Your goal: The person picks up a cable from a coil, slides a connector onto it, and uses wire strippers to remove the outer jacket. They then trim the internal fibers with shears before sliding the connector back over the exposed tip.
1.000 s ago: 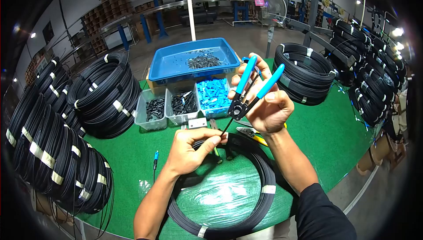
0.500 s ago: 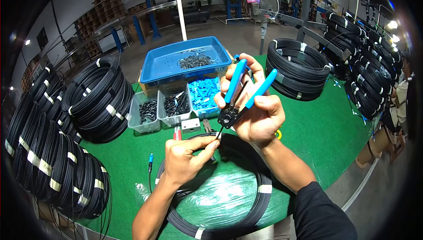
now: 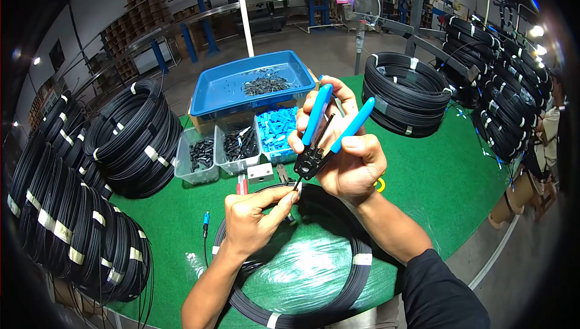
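Note:
My right hand (image 3: 353, 175) is closed around a wire stripper (image 3: 317, 114) with blue handles and a black head. The handles stand apart, and the head points down toward my left hand. My left hand (image 3: 251, 217) pinches a thin black cable (image 3: 298, 183) between thumb and fingers. The cable's upper end runs into the stripper's jaws; how deep it sits there is hidden. Below both hands lies a coil of black cable (image 3: 359, 277), bound with white tape, on the green tabletop (image 3: 423, 202).
Clear bins hold black parts (image 3: 201, 155), more black parts (image 3: 239, 143) and blue connector pieces (image 3: 278, 128). Behind them is a blue tray (image 3: 211, 90) with black scraps. Large cable coils stand left (image 3: 130, 141) and right (image 3: 408, 96). A connector (image 3: 206, 223) lies left of my forearm.
The stripper and my right hand have shifted slightly left and down toward my left hand. My left hand keeps its pinch on the cable almost in place.

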Demonstrator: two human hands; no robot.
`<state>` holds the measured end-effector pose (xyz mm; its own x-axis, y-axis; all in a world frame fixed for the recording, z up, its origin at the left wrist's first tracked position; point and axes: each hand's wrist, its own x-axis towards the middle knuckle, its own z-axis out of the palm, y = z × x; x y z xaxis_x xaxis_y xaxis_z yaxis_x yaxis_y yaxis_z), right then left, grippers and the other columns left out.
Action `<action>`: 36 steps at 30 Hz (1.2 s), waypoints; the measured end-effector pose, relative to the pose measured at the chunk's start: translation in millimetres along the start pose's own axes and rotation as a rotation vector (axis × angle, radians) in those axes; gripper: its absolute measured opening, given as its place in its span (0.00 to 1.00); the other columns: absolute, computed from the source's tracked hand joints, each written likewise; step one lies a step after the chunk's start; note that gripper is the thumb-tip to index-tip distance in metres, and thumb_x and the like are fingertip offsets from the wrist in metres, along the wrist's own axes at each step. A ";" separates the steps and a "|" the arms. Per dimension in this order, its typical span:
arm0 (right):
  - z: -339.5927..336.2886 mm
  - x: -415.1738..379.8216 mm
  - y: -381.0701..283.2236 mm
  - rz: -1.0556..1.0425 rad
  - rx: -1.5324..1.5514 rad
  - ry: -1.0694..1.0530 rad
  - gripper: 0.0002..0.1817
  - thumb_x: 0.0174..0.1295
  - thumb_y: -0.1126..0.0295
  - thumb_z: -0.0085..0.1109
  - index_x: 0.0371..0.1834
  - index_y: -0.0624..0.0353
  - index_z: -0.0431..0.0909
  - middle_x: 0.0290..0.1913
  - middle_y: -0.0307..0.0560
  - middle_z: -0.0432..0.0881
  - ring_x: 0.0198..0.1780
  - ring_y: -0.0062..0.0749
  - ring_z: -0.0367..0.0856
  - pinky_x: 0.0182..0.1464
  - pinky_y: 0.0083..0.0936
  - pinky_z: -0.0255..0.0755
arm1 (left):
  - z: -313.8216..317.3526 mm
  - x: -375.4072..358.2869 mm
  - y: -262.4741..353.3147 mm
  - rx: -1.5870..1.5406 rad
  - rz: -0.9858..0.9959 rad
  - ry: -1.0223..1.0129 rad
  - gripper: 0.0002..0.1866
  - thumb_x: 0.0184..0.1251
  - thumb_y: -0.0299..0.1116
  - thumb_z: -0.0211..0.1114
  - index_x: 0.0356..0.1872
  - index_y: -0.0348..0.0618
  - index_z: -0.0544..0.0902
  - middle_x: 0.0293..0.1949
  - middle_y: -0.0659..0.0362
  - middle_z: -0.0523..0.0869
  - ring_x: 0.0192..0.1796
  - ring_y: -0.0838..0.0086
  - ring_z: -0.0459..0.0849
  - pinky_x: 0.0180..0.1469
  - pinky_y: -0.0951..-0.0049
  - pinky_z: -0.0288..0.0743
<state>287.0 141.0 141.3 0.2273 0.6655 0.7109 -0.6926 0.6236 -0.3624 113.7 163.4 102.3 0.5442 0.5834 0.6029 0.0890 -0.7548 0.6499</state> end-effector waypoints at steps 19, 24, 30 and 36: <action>-10.0 -0.7 -3.7 0.137 0.031 0.044 0.31 0.42 0.70 0.50 0.57 0.62 0.64 0.40 0.52 0.73 0.37 0.38 0.77 0.41 0.36 0.76 | 2.5 -3.6 -3.4 0.054 0.140 -0.073 0.07 0.58 0.30 0.74 0.33 0.37 0.89 0.27 0.55 0.90 0.24 0.71 0.88 0.28 0.75 0.81; -11.1 -1.8 -3.2 0.194 -0.130 0.218 0.19 0.75 0.52 0.42 0.47 0.58 0.70 0.29 0.44 0.74 0.27 0.31 0.79 0.28 0.28 0.76 | 1.6 -3.3 -1.3 0.034 0.127 -0.152 0.07 0.59 0.31 0.74 0.33 0.37 0.89 0.26 0.55 0.90 0.25 0.70 0.89 0.29 0.74 0.82; -13.7 -1.8 -2.0 0.203 -0.241 0.276 0.26 0.74 0.42 0.41 0.42 0.56 0.72 0.25 0.43 0.73 0.22 0.29 0.77 0.23 0.24 0.76 | 1.4 -2.5 2.2 0.048 0.099 -0.185 0.05 0.56 0.29 0.74 0.30 0.38 0.89 0.26 0.55 0.89 0.24 0.72 0.89 0.27 0.77 0.80; -10.0 -1.4 -3.3 0.221 -0.264 0.321 0.26 0.66 0.40 0.55 0.38 0.54 0.72 0.22 0.38 0.74 0.18 0.22 0.77 0.19 0.19 0.74 | 2.3 -3.8 -0.5 0.064 0.113 -0.210 0.08 0.61 0.33 0.72 0.33 0.38 0.88 0.26 0.55 0.89 0.25 0.70 0.88 0.29 0.74 0.82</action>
<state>295.8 142.2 135.5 0.3234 0.8613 0.3919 -0.5599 0.5080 -0.6546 113.5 160.9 98.6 0.7148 0.4241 0.5561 0.0665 -0.8328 0.5495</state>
